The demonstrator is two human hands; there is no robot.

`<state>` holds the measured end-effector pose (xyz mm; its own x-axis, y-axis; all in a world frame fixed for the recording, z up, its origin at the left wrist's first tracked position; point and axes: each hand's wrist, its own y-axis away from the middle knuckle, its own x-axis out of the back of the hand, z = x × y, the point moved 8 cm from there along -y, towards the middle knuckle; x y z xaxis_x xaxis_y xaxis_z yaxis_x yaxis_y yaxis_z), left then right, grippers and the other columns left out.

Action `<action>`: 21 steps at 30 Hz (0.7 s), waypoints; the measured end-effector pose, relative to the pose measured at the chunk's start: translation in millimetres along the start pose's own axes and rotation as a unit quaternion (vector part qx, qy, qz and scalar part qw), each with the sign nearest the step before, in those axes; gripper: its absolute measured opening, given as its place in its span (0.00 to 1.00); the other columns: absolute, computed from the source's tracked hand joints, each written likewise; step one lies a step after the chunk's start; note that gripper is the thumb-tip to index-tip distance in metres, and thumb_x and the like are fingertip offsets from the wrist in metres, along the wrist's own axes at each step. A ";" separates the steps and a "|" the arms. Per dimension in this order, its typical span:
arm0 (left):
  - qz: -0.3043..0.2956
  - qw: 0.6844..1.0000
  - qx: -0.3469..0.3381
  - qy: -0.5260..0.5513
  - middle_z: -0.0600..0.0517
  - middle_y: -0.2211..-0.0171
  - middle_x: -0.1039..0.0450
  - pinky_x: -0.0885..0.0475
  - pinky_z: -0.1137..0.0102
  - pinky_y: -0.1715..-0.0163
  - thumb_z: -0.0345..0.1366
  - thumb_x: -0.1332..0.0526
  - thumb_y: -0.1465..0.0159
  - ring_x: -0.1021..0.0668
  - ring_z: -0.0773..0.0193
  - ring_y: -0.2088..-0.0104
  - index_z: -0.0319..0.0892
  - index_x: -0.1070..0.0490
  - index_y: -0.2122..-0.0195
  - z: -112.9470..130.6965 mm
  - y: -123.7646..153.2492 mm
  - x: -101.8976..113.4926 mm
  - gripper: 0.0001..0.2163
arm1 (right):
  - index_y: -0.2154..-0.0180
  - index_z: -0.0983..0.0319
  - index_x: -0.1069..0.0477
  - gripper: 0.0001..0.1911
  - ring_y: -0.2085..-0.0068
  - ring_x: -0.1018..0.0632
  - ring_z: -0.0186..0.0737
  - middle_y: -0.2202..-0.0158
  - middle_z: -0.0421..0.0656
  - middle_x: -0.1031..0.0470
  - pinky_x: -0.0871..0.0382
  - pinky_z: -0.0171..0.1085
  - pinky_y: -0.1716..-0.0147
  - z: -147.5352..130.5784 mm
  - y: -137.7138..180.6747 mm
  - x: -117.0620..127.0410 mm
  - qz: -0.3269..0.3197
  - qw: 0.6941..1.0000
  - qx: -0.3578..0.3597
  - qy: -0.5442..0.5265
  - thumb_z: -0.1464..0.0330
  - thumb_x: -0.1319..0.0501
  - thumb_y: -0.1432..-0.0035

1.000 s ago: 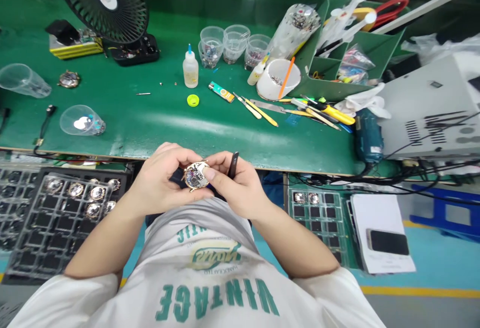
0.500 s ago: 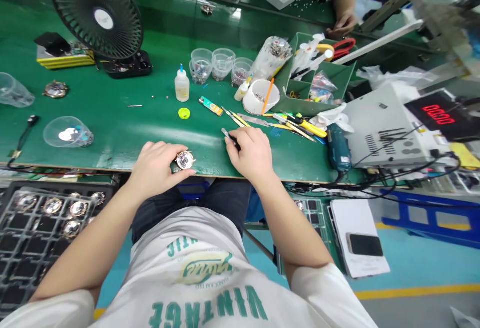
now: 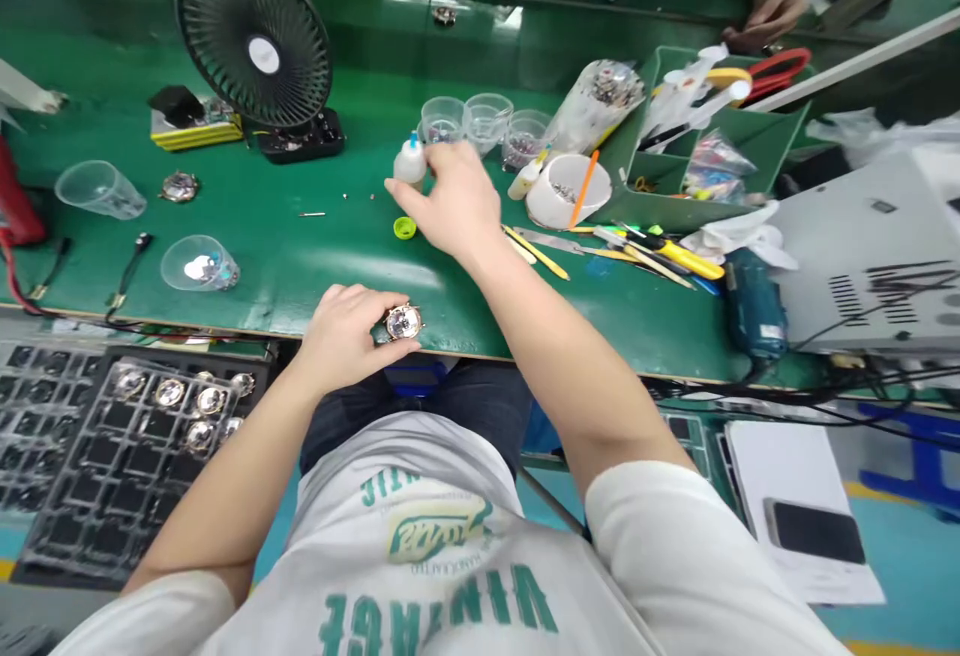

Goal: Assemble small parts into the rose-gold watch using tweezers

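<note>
My left hand is closed round a gold watch case with its movement showing, held at the near edge of the green bench. My right hand reaches forward over the bench and grips a small white glue bottle with a blue tip. A yellow-green cap lies just in front of that hand. Behind the bottle stand three clear plastic cups with small parts.
A black desk fan stands at the back left. Tweezers and screwdrivers, a white bowl and a green organiser lie to the right. Trays of watch cases sit below left. Another person's hand rests at the far right.
My right hand left the bench's near edge, moved forward and left, and took hold of the glue bottle. The dark tool it held is gone from it. The left hand kept the watch.
</note>
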<state>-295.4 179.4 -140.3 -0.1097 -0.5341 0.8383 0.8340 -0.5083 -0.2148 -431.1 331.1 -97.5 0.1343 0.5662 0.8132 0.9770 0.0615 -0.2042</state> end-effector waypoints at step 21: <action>-0.031 0.999 -0.001 -0.008 0.51 0.59 0.16 0.34 0.58 0.54 0.62 0.34 0.31 0.19 0.53 0.59 0.45 0.21 0.47 -1.6 -1.9 -0.3 0.26 | 0.49 0.59 0.28 0.23 0.64 0.14 0.46 0.61 0.46 0.15 0.21 0.41 0.65 33.5 211.8 36.1 0.064 0.992 0.106 -0.018 0.47 0.36 0.29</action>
<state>-297.8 179.4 -140.9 -0.1533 -0.4904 0.8579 0.8251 -0.5413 -0.1620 -224.9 392.0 -129.6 0.2460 0.6095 0.7536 0.8947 0.1563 -0.4184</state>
